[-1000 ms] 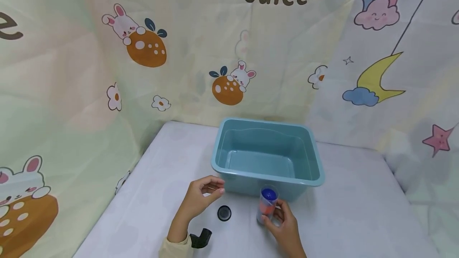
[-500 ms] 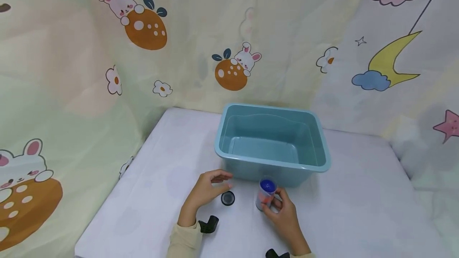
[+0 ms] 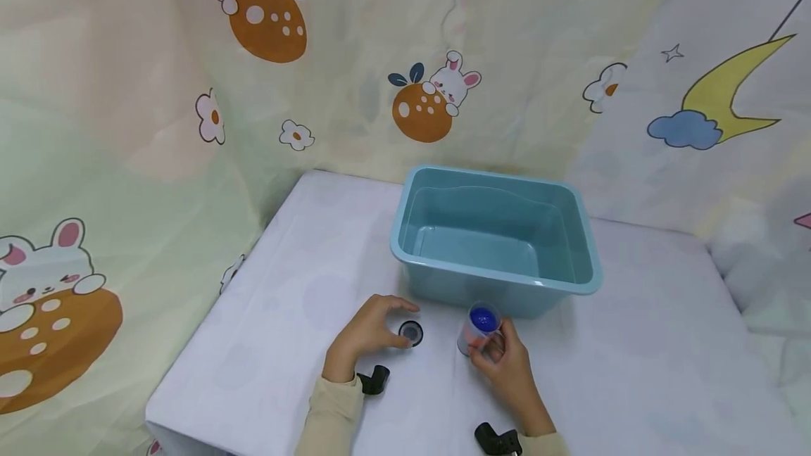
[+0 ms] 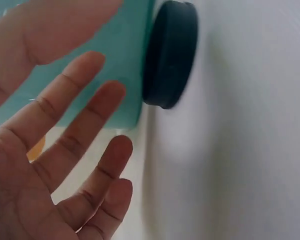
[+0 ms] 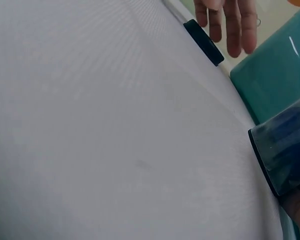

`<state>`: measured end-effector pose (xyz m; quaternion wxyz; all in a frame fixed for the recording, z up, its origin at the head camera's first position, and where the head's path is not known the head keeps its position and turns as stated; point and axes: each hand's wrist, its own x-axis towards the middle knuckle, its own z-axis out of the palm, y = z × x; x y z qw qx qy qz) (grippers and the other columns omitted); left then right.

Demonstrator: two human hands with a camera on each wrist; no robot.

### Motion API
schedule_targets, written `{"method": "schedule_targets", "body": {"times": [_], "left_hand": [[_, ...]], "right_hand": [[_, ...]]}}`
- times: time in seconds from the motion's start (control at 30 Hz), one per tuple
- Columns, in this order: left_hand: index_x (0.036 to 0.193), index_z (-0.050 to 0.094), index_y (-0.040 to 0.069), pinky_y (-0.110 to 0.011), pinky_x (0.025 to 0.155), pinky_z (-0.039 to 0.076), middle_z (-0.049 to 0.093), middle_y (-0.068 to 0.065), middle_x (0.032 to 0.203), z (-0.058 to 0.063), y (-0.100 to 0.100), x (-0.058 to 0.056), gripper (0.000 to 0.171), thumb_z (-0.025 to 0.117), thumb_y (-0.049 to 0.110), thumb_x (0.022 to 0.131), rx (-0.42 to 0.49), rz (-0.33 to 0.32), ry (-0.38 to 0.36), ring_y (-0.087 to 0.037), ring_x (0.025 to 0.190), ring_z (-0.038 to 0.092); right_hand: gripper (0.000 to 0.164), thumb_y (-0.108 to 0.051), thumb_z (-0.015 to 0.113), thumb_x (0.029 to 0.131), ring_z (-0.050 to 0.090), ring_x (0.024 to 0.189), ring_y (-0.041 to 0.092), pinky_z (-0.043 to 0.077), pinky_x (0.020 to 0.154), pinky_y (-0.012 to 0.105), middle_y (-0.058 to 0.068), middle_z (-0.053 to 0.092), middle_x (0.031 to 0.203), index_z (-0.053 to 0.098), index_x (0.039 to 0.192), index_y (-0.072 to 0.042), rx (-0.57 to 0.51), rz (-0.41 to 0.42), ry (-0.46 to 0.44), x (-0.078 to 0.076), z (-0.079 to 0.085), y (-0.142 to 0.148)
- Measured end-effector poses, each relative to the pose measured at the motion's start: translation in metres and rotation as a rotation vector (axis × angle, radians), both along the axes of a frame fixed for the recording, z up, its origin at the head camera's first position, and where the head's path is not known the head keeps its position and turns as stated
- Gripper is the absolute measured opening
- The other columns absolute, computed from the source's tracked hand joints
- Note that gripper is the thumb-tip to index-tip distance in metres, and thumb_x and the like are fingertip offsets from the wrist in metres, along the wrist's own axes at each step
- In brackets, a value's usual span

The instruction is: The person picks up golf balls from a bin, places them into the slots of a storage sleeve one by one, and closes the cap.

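A clear plastic jar (image 3: 467,338) with something blue at its mouth and orange-red lower down stands on the white-covered table, in front of the tub. My right hand (image 3: 509,366) grips its right side with thumb and fingers. To the left, a round black lid (image 3: 411,333) lies on the cloth. Over that lid reaches my left hand (image 3: 367,333), thumb and fingers spread apart, the thumb tip right at the lid's near edge. The left wrist view shows those fingers (image 4: 85,105) extended and holding nothing. Most of my right hand is outside the right wrist view.
An aqua plastic tub (image 3: 500,274) stands just behind the jar and lid. Black wrist mounts (image 3: 375,380) show by both sleeves. A printed curtain (image 3: 342,55) with rabbits hangs behind and to the left of the table (image 3: 266,343).
My left hand has come closer to the black lid, its thumb now at the edge. My right hand keeps its grip on the jar. The head view has tilted downward.
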<state>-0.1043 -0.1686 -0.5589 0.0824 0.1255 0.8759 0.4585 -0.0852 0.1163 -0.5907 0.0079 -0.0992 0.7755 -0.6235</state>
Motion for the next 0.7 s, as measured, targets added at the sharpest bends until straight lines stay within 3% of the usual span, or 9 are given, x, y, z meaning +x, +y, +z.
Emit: {"method": "schedule_targets", "body": {"times": [0.2, 0.5, 0.7], "left_hand": [[0.118, 0.082, 0.006, -0.051, 0.104, 0.046, 0.076, -0.008, 0.125, -0.0019, 0.0018, -0.0036, 0.058, 0.101, -0.001, 0.063, -0.11, 0.015, 0.011, -0.033, 0.12, 0.056], [0.107, 0.083, 0.007, -0.051, 0.104, 0.047, 0.077, -0.006, 0.112, -0.0087, 0.0059, -0.0047, 0.049, 0.102, -0.001, 0.062, -0.145, 0.041, -0.014, -0.03, 0.113, 0.059], [0.11, 0.08, 0.006, -0.05, 0.105, 0.049, 0.077, -0.005, 0.114, -0.0055, 0.0075, -0.002, 0.045, 0.099, 0.001, 0.069, -0.08, 0.043, 0.023, -0.029, 0.113, 0.062]], "right_hand": [[0.062, 0.015, 0.081, 0.083, 0.069, 0.123, 0.045, 0.06, 0.097, 0.032, 0.032, 0.064, 0.134, 0.049, 0.136, 0.007, 0.026, 0.0, 0.002, -0.0009, 0.0035, 0.001], [0.062, 0.016, 0.081, 0.085, 0.066, 0.123, 0.047, 0.059, 0.098, 0.032, 0.029, 0.064, 0.133, 0.055, 0.14, 0.007, 0.032, 0.025, 0.005, -0.0024, 0.0027, 0.0058], [0.058, 0.015, 0.081, 0.086, 0.064, 0.126, 0.051, 0.059, 0.1, 0.037, 0.03, 0.062, 0.135, 0.057, 0.137, 0.006, 0.02, 0.043, -0.012, -0.0041, 0.002, 0.0051]]}}
